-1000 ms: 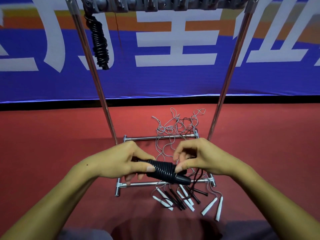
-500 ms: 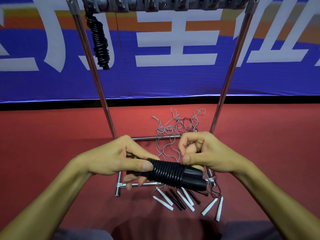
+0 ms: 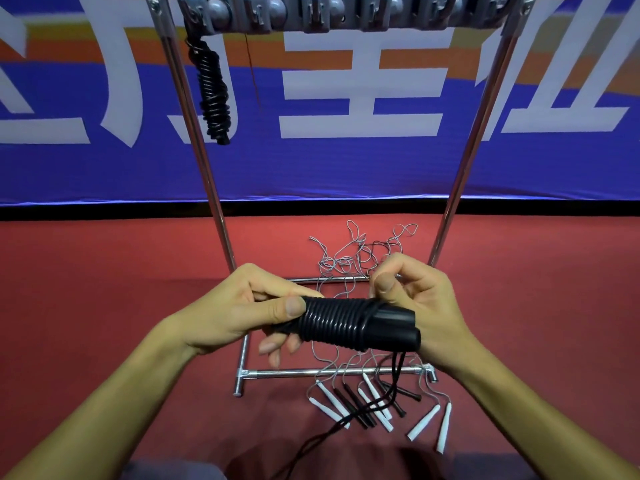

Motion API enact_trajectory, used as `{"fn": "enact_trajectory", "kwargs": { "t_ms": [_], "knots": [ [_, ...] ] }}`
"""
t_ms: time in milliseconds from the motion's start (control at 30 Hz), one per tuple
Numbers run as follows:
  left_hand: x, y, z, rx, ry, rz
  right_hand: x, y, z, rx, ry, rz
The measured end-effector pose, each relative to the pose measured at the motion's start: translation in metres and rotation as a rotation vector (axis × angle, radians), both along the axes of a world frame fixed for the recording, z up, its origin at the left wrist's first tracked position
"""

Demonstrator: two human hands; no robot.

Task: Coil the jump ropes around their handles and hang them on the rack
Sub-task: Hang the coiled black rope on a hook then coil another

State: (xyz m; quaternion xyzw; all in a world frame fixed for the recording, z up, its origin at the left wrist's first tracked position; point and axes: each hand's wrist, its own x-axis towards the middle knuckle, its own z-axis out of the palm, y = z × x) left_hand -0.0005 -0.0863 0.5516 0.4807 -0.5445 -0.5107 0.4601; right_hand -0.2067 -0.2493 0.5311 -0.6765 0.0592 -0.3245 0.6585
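A: Since a second ago the right hand (image 3: 420,303) has shifted behind the handle ends and a loose black cord tail (image 3: 349,419) now hangs down.

B: Left to right?

A: Coiled black rope (image 3: 213,95) hangs on the rack (image 3: 346,12). Left hand (image 3: 239,310) grips the wound jump rope (image 3: 349,323), thumb on the coils. Right hand's fingers are curled, pinching cord at the wrap. Loose ropes (image 3: 374,403) lie on the floor.

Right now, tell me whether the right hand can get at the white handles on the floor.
Probably not yet: the right hand is busy at the coiled black rope, which the left hand grips. The white handles lie unobstructed below.
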Motion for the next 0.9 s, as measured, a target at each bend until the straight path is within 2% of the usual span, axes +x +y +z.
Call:
{"fn": "enact_trajectory", "kwargs": {
  "t_ms": [167,333,467,567,767,833,900],
  "knots": [
    [0.000,-0.001,0.000,-0.004,0.020,0.004,-0.005,0.006,-0.001,-0.112,0.010,-0.105],
    [-0.003,-0.002,0.001,-0.003,0.044,-0.007,-0.005,0.008,0.003,0.150,-0.045,0.078],
    [-0.003,-0.001,0.002,0.000,0.065,-0.057,-0.003,0.006,-0.001,0.216,-0.020,0.182],
    [-0.003,0.000,0.002,-0.012,0.036,-0.061,0.000,0.003,-0.001,0.150,0.006,0.125],
    [-0.003,-0.004,-0.009,-0.027,0.068,0.096,0.004,0.003,-0.002,0.100,-0.013,-0.102],
    [-0.004,-0.006,-0.012,-0.030,0.088,0.135,0.003,0.000,-0.006,0.099,-0.026,-0.109],
    [-0.002,-0.007,-0.013,-0.039,0.112,0.184,0.000,-0.006,-0.008,0.086,-0.037,-0.026]
  ]
}}
